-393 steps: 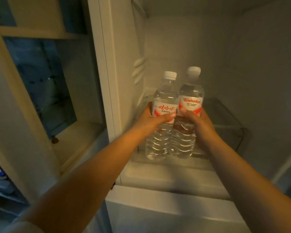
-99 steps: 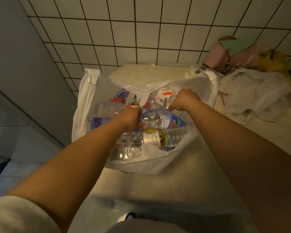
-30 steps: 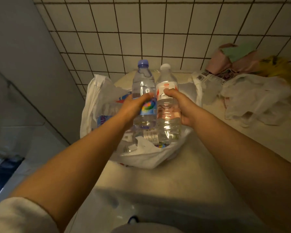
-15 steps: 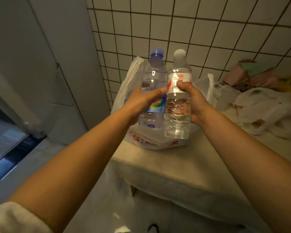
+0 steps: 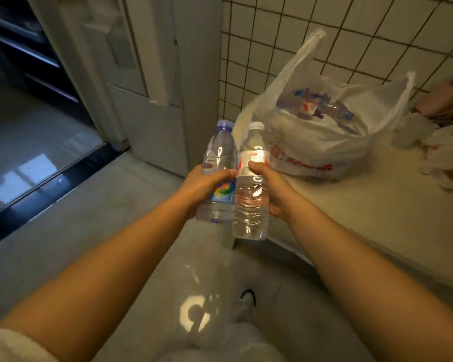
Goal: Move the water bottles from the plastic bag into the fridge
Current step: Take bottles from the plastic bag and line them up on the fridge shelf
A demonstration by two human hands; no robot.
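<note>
From the head view, the left hand (image 5: 203,182) wraps a smooth blue-capped bottle (image 5: 219,173) while the right hand (image 5: 268,188) wraps a ribbed white-capped bottle (image 5: 251,194), upright and touching, beside the counter (image 5: 364,205); the crinkled plastic bag (image 5: 322,142) holds more bottles.

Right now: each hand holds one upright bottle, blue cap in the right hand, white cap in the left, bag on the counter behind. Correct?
Caps are swapped. The head view shows the left hand gripping the blue-capped bottle and the right hand gripping the white-capped bottle. Both are upright, with the plastic bag on the counter behind.
</note>
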